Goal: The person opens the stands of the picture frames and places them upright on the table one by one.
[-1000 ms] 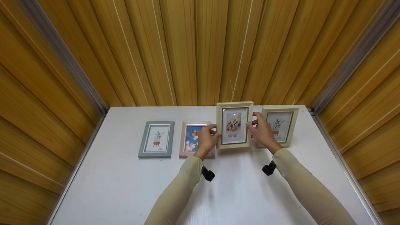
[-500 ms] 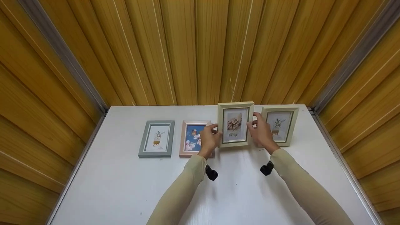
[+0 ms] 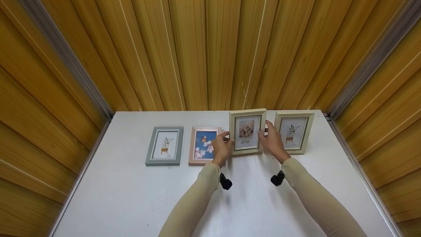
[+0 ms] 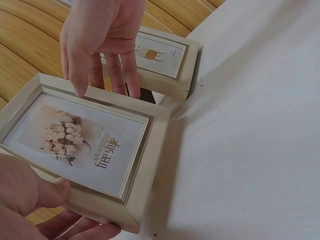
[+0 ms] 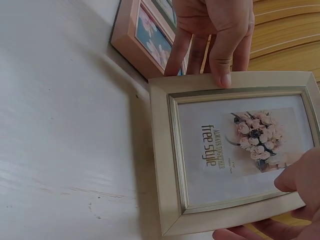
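A cream picture frame (image 3: 247,131) with a rose bouquet print stands nearly upright at the back of the white table. My left hand (image 3: 222,148) pinches its left edge, thumb in front and fingers behind. On the opposite edge my right hand (image 3: 272,141) grips it the same way. The left wrist view shows the print of the cream picture frame (image 4: 75,135) facing me, with a shadow under its lower edge. Whether that edge touches the table I cannot tell. Behind my left hand lies a pink picture frame (image 3: 196,163), partly covered by it.
Beside my right hand another cream picture frame (image 3: 293,131) with a plant print leans upright. A grey-blue picture frame (image 3: 163,146) lies further left on the white table (image 3: 131,197). Wood-patterned panels (image 3: 210,56) rise behind the table and along both sides.
The held picture frame has tilted slightly and come down a little, its right side most. My left hand has shifted a little right with it. The other picture frames stay where they were.
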Demonstrator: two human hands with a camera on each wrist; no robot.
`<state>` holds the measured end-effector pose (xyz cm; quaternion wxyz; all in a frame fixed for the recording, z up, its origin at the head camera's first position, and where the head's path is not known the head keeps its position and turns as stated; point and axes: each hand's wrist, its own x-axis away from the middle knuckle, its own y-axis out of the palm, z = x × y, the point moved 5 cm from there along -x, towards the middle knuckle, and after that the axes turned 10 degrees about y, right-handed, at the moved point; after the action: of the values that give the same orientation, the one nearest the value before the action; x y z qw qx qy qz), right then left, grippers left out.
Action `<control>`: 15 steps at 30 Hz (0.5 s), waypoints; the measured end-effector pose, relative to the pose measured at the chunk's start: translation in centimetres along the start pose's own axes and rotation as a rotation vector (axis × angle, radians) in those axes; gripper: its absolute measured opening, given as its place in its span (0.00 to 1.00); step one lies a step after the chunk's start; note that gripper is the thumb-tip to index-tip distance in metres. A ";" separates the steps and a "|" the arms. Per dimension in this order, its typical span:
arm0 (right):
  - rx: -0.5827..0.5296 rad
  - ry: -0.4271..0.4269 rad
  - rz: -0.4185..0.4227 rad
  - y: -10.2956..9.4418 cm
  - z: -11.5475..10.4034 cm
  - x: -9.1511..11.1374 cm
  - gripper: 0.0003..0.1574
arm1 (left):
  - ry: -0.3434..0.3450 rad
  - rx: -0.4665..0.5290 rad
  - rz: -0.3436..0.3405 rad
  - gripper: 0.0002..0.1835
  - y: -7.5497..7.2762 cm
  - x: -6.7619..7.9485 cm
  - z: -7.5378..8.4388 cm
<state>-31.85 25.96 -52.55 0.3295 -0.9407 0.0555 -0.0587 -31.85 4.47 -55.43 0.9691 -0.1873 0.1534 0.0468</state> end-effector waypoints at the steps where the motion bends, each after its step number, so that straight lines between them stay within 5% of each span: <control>1: 0.000 0.000 0.003 0.0 0.1 0.0 0.40 | 0.000 -0.001 0.005 0.17 0.1 0.0 -0.1; 15: -0.003 0.017 0.010 0.5 0.8 0.0 0.42 | -0.047 0.000 -0.036 0.18 0.7 -0.3 -0.8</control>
<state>-31.76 26.05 -53.49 0.3279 -0.9404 0.0630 -0.0647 -32.45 4.79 -56.25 0.9731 -0.1890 0.1271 0.0339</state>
